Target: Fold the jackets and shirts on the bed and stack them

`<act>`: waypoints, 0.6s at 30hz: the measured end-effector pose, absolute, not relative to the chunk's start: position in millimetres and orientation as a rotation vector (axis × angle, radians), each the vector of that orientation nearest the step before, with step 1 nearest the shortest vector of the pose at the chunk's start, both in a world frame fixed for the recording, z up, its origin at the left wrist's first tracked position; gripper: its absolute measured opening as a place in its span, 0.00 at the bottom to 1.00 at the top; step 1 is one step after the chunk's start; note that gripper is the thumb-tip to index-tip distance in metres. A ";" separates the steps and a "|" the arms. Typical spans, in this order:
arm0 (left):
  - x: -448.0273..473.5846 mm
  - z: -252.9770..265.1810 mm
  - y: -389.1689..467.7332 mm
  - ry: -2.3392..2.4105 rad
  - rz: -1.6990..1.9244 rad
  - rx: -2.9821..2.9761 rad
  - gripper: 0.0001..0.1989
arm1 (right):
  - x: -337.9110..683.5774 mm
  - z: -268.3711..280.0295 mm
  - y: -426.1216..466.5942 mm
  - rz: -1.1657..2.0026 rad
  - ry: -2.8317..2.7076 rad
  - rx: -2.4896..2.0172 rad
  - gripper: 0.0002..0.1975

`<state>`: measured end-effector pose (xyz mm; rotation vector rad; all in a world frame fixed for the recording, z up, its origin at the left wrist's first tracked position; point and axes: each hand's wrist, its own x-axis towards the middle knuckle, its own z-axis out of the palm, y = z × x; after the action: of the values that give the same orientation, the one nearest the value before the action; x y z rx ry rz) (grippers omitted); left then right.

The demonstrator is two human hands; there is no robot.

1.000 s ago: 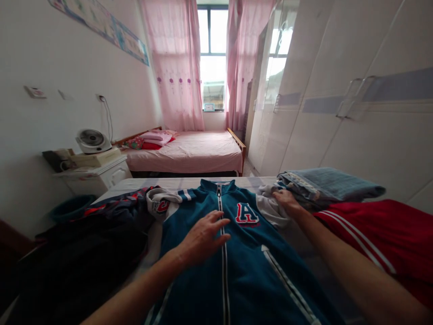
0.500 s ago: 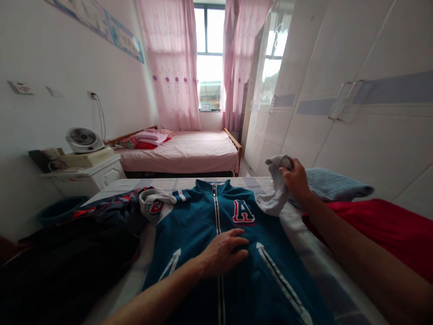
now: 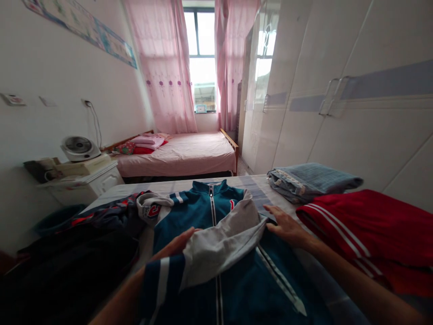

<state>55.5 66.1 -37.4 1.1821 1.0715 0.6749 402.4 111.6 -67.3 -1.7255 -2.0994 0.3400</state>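
A teal zip jacket [image 3: 182,216] with grey sleeves lies front up on the bed before me. Its right-hand sleeve [image 3: 219,246] is folded across the chest, hiding most of the letter patch, and the striped cuff drapes over my left forearm. My left hand [image 3: 181,241] rests at the jacket's middle, fingers stretched out and partly covered by that sleeve. At the jacket's right edge, by the sleeve's fold, is my right hand [image 3: 287,228], with fingers apart and the thumb side against the cloth. The other sleeve [image 3: 152,205] lies bunched at the left.
Dark clothes [image 3: 84,253] are heaped at the left. Folded jeans [image 3: 314,178] and a red garment with white stripes [image 3: 368,230] lie at the right. Beyond are a pink-covered bed [image 3: 189,153], a fan [image 3: 80,148] on a white cabinet [image 3: 104,176], and a white wardrobe [image 3: 311,131].
The grey sleeve, held up at the right by my right hand before, now lies across the jacket's front. My right hand has let go and come down to the jacket's edge; my left hand shifted left.
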 end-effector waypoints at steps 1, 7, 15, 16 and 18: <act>58.3 -36.0 66.3 1.028 0.625 1.148 0.21 | 403.7 -70.2 113.7 0.390 -2.135 -1.736 0.32; 72.2 -46.8 67.7 0.922 0.634 0.986 0.24 | 396.8 -70.5 115.1 0.227 -2.052 -1.617 0.14; 74.1 -40.8 84.6 1.307 0.575 1.808 0.18 | 424.1 -100.1 126.3 0.285 -1.847 -1.620 0.09; 81.0 -35.4 93.7 1.359 0.603 1.965 0.17 | 423.3 -104.1 125.9 0.287 -1.838 -1.602 0.10; 105.3 -23.3 115.2 1.375 0.614 2.268 0.16 | 419.1 -108.5 124.6 0.283 -1.842 -1.559 0.11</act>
<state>105.3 115.2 -23.3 2.2680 1.3748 0.6137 419.1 124.6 -108.5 -1.5591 -1.8417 0.2826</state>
